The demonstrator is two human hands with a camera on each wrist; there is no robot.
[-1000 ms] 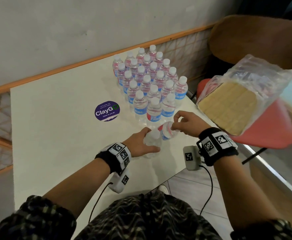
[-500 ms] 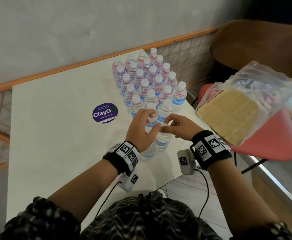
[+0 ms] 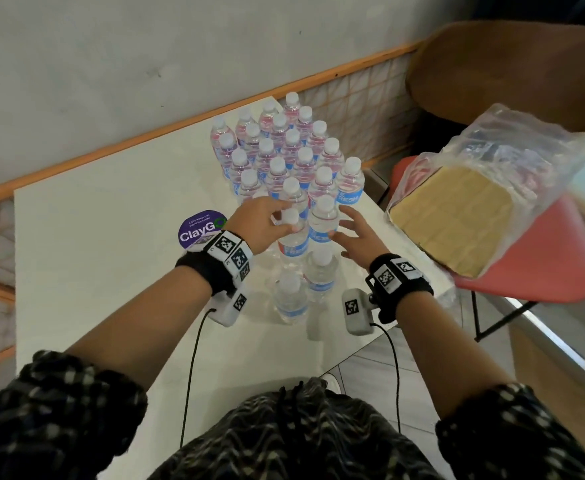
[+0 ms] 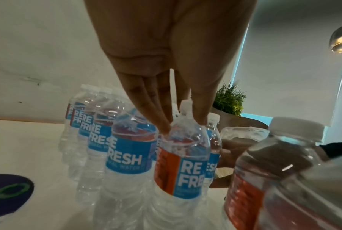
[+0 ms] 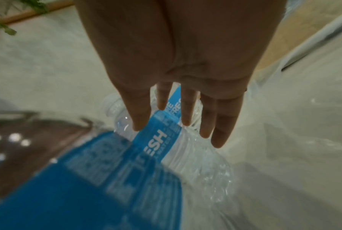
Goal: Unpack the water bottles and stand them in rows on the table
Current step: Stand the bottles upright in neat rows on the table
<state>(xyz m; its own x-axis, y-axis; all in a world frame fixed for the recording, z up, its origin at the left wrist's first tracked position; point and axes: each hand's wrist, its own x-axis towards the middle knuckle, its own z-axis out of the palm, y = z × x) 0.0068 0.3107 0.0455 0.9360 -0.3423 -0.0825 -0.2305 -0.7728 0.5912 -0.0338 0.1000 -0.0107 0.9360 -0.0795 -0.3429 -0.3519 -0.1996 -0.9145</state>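
Several clear water bottles (image 3: 285,147) with blue and red labels stand in rows at the far right of the white table (image 3: 111,271). My left hand (image 3: 282,220) pinches the neck of a front-row bottle (image 3: 292,237); the left wrist view shows fingers and thumb of this hand (image 4: 184,126) round that bottle (image 4: 183,157) just under its cap. My right hand (image 3: 346,226) is open, straight fingers beside the neighbouring bottle (image 3: 324,220), which the right wrist view shows as a blue-labelled bottle (image 5: 166,140) under the hand (image 5: 178,124). Two more bottles (image 3: 320,271) (image 3: 289,299) stand free between my wrists.
A clear plastic bag with a cardboard tray (image 3: 457,216) lies on a red chair (image 3: 543,265) just right of the table. A purple ClayGo sticker (image 3: 199,230) marks the table left of my hands. The table's right edge runs close to the bottles. A brown seat (image 3: 509,71) stands behind.
Both hands stood their two bottles upright near the front, let them go, and moved forward onto the two bottles of the row ahead.
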